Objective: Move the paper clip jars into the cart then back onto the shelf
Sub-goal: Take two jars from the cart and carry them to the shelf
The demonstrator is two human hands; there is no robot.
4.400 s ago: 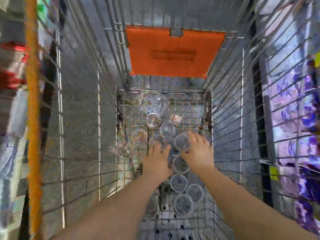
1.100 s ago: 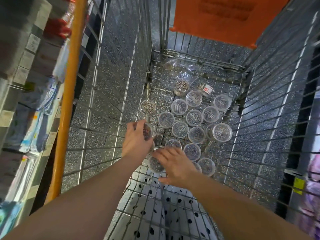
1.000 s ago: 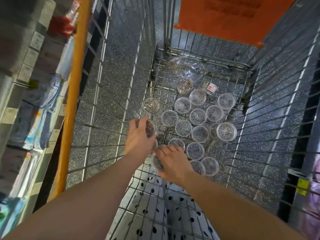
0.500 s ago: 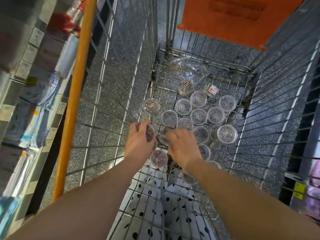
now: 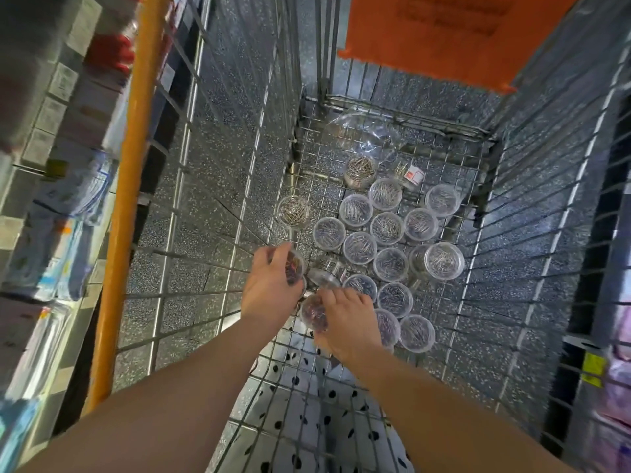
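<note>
Both arms reach down into the wire cart (image 5: pixel 211 165), whose mesh floor fills the middle of the frame. The left hand (image 5: pixel 271 290), just left of centre, has its fingers curled round a clear jar of coloured clips (image 5: pixel 294 268), held against the palm slightly above the cart floor. Just below and to its right, the right hand (image 5: pixel 346 319) grips a second jar (image 5: pixel 312 315), fingers bent over its lid and rim; the two hands are nearly touching. The other paper clip jars (image 5: pixel 386 228) stand lid-up in a loose cluster on the floor right of centre, mostly touching one another, and one lone jar (image 5: pixel 293 209) sits apart at the cluster's left. Beyond them, toward the top of the frame, lie a crumpled clear plastic bag (image 5: pixel 358 131) and a small box (image 5: pixel 411 174). An orange panel (image 5: pixel 444 35) hangs at upper right, an orange bar (image 5: pixel 126 199) runs down the left, and the blurred shelf (image 5: pixel 51 131) lines the left edge.
</note>
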